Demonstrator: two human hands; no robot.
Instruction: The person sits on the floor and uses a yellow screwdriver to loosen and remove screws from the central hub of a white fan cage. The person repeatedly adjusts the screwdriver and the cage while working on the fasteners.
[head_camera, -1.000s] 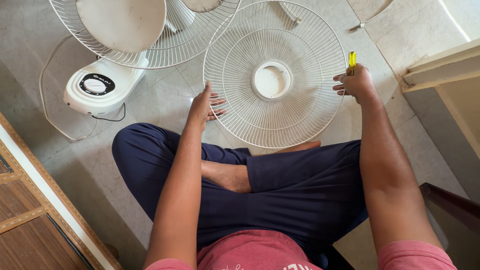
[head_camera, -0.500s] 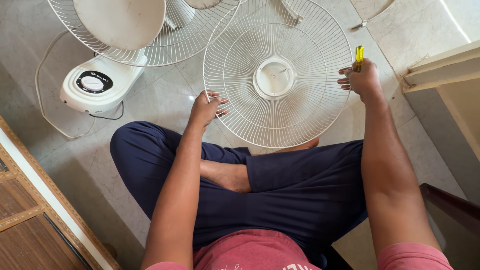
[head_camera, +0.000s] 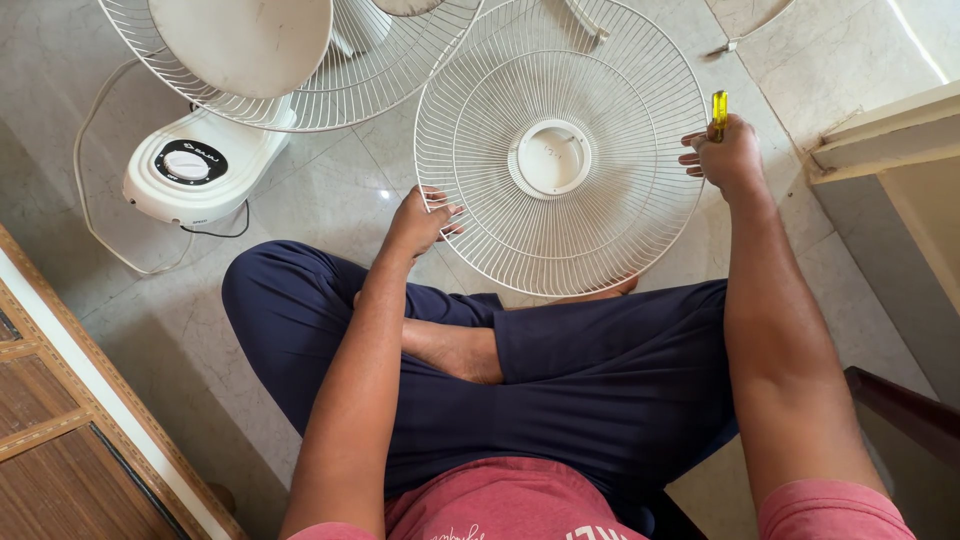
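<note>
Both hands now grip the white fan guard (head_camera: 560, 160): left hand (head_camera: 420, 222) has closed on its rim, right hand (head_camera: 728, 152) pinching rim and yellow screwdriver (head_camera: 718, 108).

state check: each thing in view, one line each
front fan grille: detached, held at both side edges, near rim at the feet
left hand: closed on the grille's left rim
right hand: on the right rim, also gripping a tool
yellow-handled screwdriver: in the right hand, handle end sticking up
fan base: on the floor, cord attached
rear grille: behind, blade inside
</note>
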